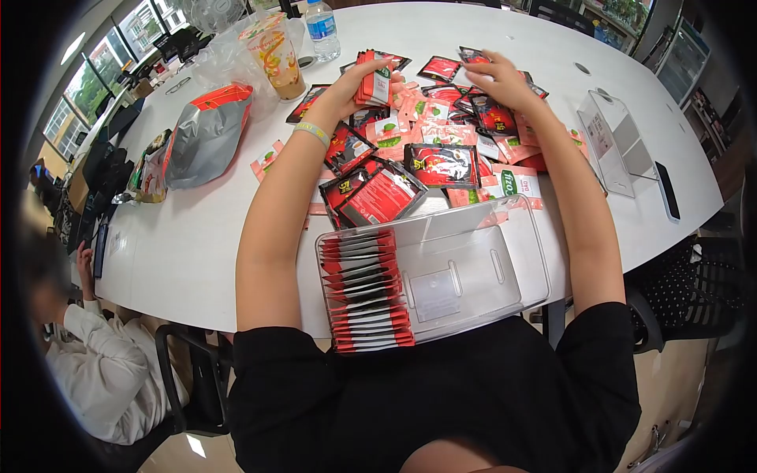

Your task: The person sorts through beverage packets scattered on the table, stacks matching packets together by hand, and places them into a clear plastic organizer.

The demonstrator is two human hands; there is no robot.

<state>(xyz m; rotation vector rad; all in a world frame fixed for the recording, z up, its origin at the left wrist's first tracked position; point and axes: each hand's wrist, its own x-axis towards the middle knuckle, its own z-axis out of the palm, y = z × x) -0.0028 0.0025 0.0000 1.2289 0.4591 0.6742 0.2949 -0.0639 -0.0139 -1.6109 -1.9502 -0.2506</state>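
My left hand (344, 96) is closed around a small stack of red and white sachets (377, 87), held upright above the far left of the pile. Over the far right of the same pile, my right hand (503, 82) has its fingers apart with nothing visible in them. Beneath both hands spreads a loose heap of pink sachets (435, 112) with green marks and black-and-red sachets (441, 165). Close to my body stands a clear plastic bin (473, 303). A row of sachets (363, 288), packed on edge, fills its left compartment; its right part shows bare plastic.
A grey and red foil bag (209, 138), a drink cup (276, 59) and a water bottle (322, 31) stand on the left of the white table (213, 260). Right are a clear divided holder (611, 146) and a phone (668, 191). A person (118, 370) sits at left.
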